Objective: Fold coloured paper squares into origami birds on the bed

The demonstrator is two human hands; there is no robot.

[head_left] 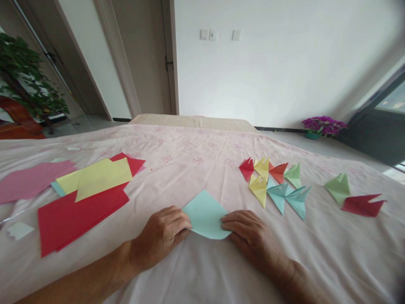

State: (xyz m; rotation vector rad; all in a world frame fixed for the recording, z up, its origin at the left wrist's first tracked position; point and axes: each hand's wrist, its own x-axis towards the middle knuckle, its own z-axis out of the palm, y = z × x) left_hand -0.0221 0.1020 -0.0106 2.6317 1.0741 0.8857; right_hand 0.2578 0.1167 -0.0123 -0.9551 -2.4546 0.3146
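A light blue sheet of paper [207, 214] lies in front of me, one corner pointing away and its near edge curving up slightly. My left hand [167, 228] pinches its left side, thumb beneath and fingers on top. On the opposite side, my right hand [249, 232] grips the right edge between thumb and fingers. Right of the paper sit several folded paper shapes: a yellow one [258, 190], a blue one [278, 195], an orange-red one [278, 172] and others. Farther right are a green folded piece [338, 188] and a red folded piece [363, 204].
Flat sheets lie at left: red paper [76, 219], yellow paper [104, 177] and pink paper [31, 179]. A white scrap [20, 230] is near them. A pale pink cloth [196, 169] covers the surface, wrinkled in places. Purple flowers [324, 125] stand beyond on the floor.
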